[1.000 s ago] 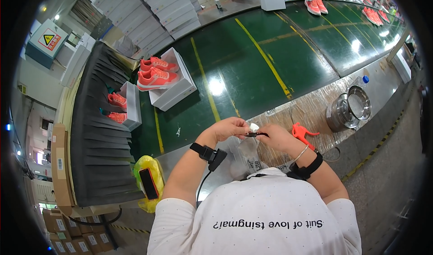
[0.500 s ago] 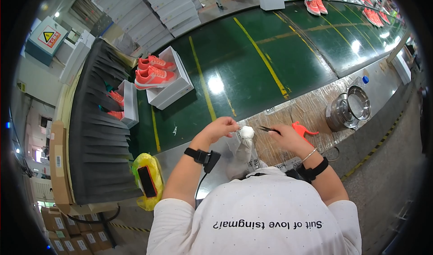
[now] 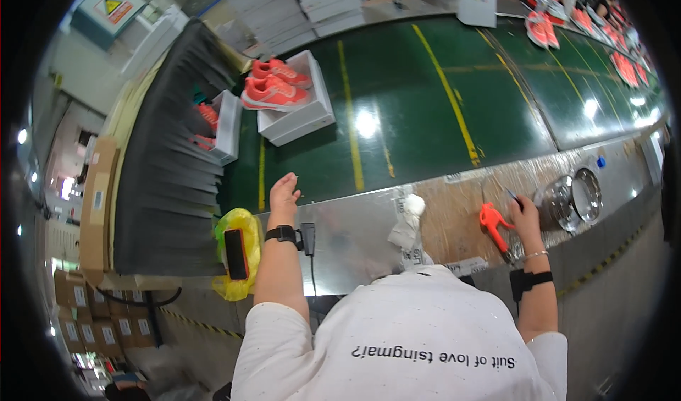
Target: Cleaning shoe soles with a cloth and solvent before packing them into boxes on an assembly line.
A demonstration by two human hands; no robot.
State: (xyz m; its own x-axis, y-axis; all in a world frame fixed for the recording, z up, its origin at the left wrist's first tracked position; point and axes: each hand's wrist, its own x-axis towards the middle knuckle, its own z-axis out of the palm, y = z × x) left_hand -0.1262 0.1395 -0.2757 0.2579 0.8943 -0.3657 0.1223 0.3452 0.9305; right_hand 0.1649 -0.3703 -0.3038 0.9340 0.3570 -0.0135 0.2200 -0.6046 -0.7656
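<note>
My left hand is over the near edge of the green conveyor belt, its fingers curled together; whatever they pinch is too small to make out. Low over the right of the bench, my right hand grips a slim dark pointed tool that looks like tweezers. Close to its left lies an orange-red air blow gun, and steel bowls stand just to its right. A white crumpled bundle with a rounded end rests on the bench between my hands, touched by neither.
An open white shoebox with coral sneakers stands on the green belt. Another box sits by the dark strip curtain. A phone lies on a yellow bag. More sneakers stand at the far right.
My hands have moved apart from the white bundle: the left one leftward, the right one rightward with the pointed tool, past the blow gun. The whole view has also shifted.
</note>
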